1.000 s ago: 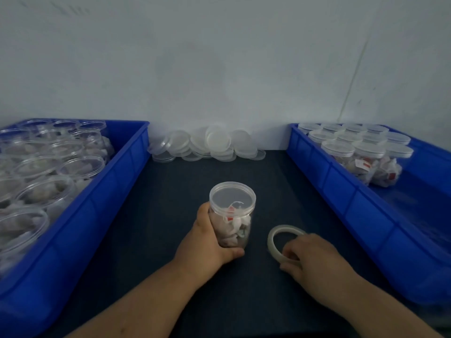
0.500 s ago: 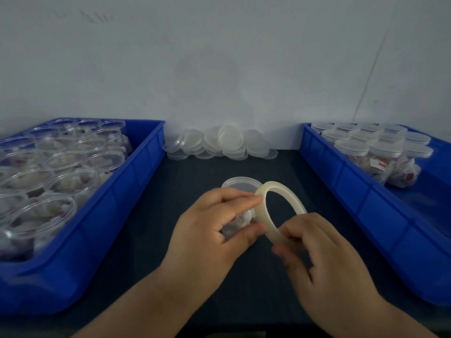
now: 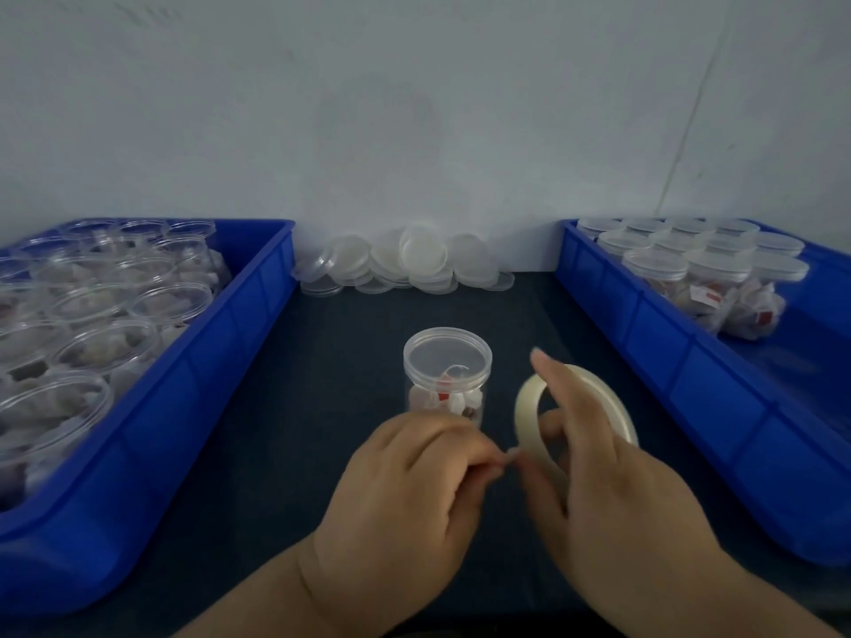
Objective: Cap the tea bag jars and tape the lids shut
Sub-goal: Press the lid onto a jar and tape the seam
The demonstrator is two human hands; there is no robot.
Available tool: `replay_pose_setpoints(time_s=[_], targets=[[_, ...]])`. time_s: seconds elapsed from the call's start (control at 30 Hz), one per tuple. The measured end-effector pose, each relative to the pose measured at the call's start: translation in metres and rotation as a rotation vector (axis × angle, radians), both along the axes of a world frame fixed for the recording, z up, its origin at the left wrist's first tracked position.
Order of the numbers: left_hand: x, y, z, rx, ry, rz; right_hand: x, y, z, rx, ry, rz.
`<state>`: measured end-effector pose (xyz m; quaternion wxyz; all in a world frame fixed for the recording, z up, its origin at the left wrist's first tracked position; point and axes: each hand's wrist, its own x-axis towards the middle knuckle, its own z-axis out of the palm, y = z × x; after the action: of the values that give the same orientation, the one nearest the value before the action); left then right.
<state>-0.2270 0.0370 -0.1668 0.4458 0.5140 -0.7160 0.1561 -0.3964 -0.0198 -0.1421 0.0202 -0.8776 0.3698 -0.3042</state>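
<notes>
A capped jar (image 3: pixel 447 375) of tea bags stands upright mid-counter, untouched. Just in front of it, the right hand (image 3: pixel 598 472) grips a tape roll (image 3: pixel 529 407) on edge, while the left hand (image 3: pixel 414 490) pinches the tape's loose end. Spare lids (image 3: pixel 405 264) are heaped at the counter's back edge between two blue bins (image 3: pixel 221 343).

Plain pale grey-white wall (image 3: pixel 414 108) fills upper half, faintly smudged. Thin dark line (image 3: pixel 686 131) runs slanted down wall at right, possibly corner seam or cord; cannot tell. Dark navy desk (image 3: pixel 285 407) butts against wall. Light dim, cool, even; no hard shadows.
</notes>
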Motion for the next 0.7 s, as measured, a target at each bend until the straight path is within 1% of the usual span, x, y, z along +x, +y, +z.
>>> replay_pose_setpoints(time_s=[0.07,0.1,0.13,0.17,0.23,0.3,0.37,0.4,0.47,0.53,0.6,0.7], targets=[[0.0,-0.001,-0.001,-0.006,-0.027,-0.048,-0.004,-0.005,0.001,0.123,0.103,0.019],[0.001,-0.001,-0.003,-0.002,-0.02,-0.056,-0.008,-0.009,0.0,0.247,0.109,0.05],[0.002,-0.002,-0.004,0.011,0.02,-0.056,-0.01,-0.014,0.002,0.384,0.085,0.083],[0.003,-0.001,-0.006,0.035,0.093,-0.044,-0.011,-0.018,0.003,0.476,0.039,0.12],[0.004,-0.001,-0.008,0.104,0.243,0.001,-0.015,-0.024,0.004,0.539,-0.027,0.15],[0.003,-0.001,-0.011,0.163,0.298,0.023,-0.014,-0.027,-0.001,0.502,0.0,0.134],[0.0,-0.002,-0.015,0.188,0.312,0.025,-0.01,-0.029,-0.008,0.382,0.038,0.099],[0.001,-0.004,-0.017,0.199,0.347,0.033,-0.008,-0.032,-0.01,0.32,0.042,0.072],[0.006,-0.01,-0.02,0.223,0.469,0.071,-0.006,-0.037,-0.014,0.213,0.029,0.011],[0.016,-0.022,-0.023,0.232,0.522,0.164,-0.003,-0.042,-0.012,0.121,-0.009,-0.02],[0.026,-0.038,-0.023,0.328,0.502,0.236,0.0,-0.046,-0.007,0.065,-0.055,-0.029],[0.031,-0.065,-0.018,0.505,0.521,0.19,0.007,-0.049,0.003,-0.011,-0.101,-0.024]])
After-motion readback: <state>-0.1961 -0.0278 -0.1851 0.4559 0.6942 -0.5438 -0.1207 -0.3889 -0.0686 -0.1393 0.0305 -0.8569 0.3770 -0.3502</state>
